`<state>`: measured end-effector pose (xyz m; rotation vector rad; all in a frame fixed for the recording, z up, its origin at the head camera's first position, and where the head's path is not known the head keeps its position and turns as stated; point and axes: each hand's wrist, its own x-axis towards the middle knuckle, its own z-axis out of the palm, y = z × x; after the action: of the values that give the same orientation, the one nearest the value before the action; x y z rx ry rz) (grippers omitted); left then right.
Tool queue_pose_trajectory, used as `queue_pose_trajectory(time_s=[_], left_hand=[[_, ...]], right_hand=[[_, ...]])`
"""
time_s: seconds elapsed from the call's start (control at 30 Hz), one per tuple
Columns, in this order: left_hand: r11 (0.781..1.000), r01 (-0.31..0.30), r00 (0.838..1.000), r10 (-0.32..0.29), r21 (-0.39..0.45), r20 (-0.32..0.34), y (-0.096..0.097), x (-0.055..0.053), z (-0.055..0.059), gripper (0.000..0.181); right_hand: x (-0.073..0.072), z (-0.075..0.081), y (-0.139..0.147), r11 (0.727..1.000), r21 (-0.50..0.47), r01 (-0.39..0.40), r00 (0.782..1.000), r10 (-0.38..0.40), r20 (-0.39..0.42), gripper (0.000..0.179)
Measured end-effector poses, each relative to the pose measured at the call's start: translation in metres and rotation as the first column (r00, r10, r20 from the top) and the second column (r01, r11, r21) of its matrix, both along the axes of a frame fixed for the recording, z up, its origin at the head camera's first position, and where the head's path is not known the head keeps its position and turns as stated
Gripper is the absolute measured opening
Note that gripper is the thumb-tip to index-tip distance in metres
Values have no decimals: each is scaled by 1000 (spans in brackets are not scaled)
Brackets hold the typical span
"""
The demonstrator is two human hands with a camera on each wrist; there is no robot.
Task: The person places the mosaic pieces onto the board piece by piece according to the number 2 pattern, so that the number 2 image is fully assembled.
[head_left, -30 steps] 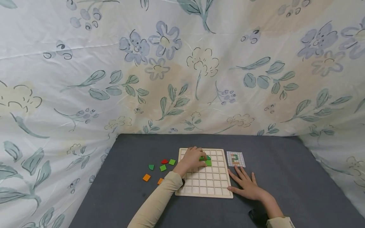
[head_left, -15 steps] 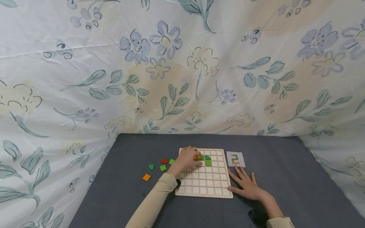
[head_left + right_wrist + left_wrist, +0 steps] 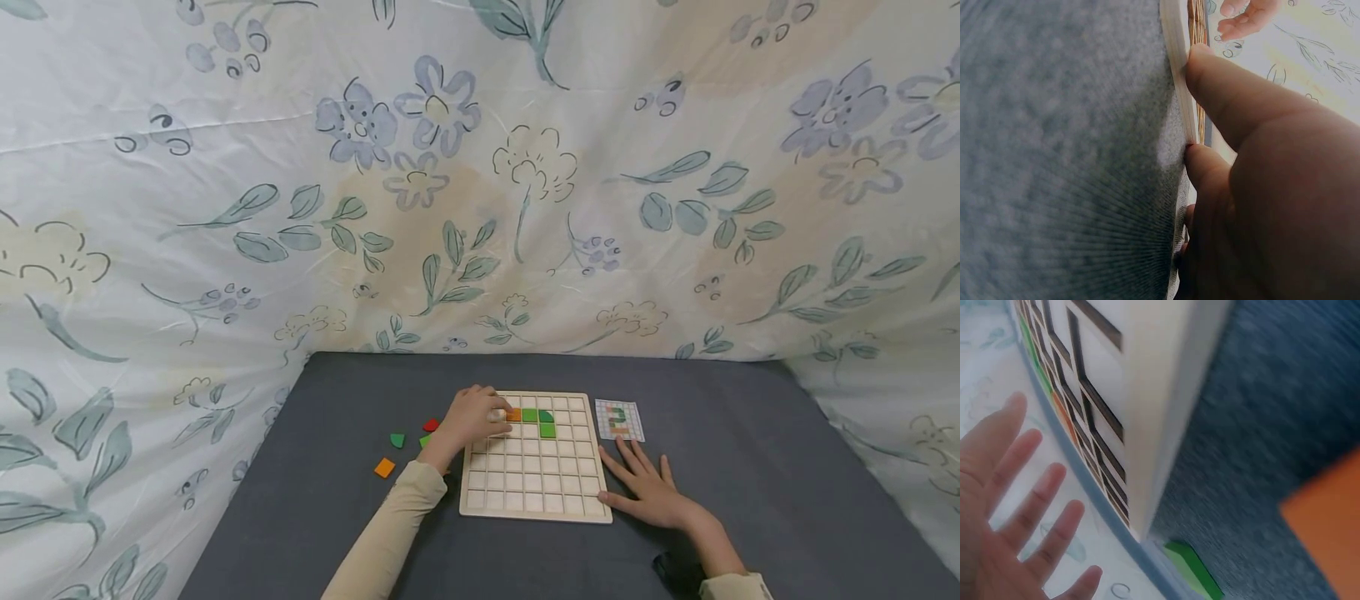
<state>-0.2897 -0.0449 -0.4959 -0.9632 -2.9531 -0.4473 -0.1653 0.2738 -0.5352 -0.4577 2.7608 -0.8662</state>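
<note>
A pale wooden grid board (image 3: 536, 483) lies on the dark table. In its upper rows sit an orange tile (image 3: 514, 415), a green square tile (image 3: 529, 415), a green tile with one rounded corner (image 3: 546, 415) and, below that, another green square tile (image 3: 547, 431). My left hand (image 3: 468, 417) hovers over the board's upper left edge; the left wrist view shows its fingers (image 3: 1029, 515) apart and holding nothing. Fingers spread, my right hand (image 3: 648, 487) rests on the table, its thumb and index fingertip against the board's right edge.
Left of the board lie a loose orange tile (image 3: 385, 467), a green tile (image 3: 397, 440), a red tile (image 3: 431, 425) and a partly hidden green tile (image 3: 425, 442). A small printed pattern card (image 3: 619, 419) lies right of the board. Floral cloth (image 3: 480, 183) hangs behind the table.
My left hand has moved left from the green tiles toward the board's left edge, uncovering the orange tile in the grid. The right hand has stayed still.
</note>
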Motion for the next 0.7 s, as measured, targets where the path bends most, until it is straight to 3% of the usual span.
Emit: queue_pose_trajectory(time_s=[0.13, 0.37, 0.7], left_hand=[[1000, -9, 1000, 9, 16, -10, -10, 2, 1, 30], [997, -28, 1000, 28, 73, 6, -26, 4, 6, 30], [994, -78, 997, 78, 81, 3, -50, -1, 3, 30]], right_hand=[[0, 0, 0, 1000, -13, -16, 1000, 16, -2, 70], [0, 6, -4, 999, 50, 19, 999, -21, 28, 73], [-1, 7, -5, 997, 69, 30, 999, -32, 21, 73]])
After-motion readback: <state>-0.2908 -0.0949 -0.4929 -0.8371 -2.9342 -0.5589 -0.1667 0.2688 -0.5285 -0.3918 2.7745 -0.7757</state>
